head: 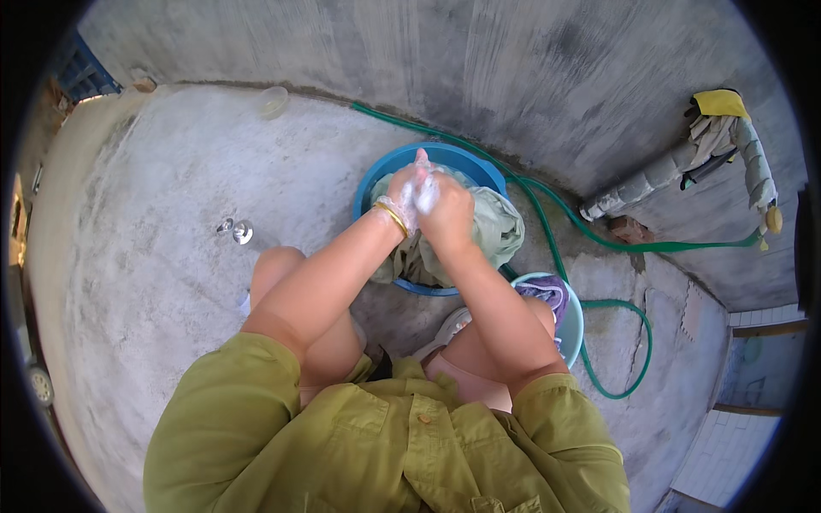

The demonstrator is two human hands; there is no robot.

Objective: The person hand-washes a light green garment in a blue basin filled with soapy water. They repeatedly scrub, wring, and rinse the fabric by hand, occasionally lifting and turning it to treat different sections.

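Note:
My left hand (403,189), with a gold bangle at its wrist, is pressed against my right hand (447,208). White suds (426,194) cover parts of both and lie between them. What the fingers close on, if anything, is hidden by the suds and the hands. Both hands are over a blue plastic basin (490,170). Wet pale green cloth (497,224) fills much of the basin and bulges over its right rim, and a darker olive-brown part of cloth (414,260) shows below the wrists.
A pale green bucket (573,333) with purple cloth (551,295) stands near my right knee. A green hose (545,224) runs from the wall tap around the basin. Gloves (712,131) hang on the wrapped pipe. A clear bowl (274,102) and a shiny metal object (242,232) are on the concrete floor.

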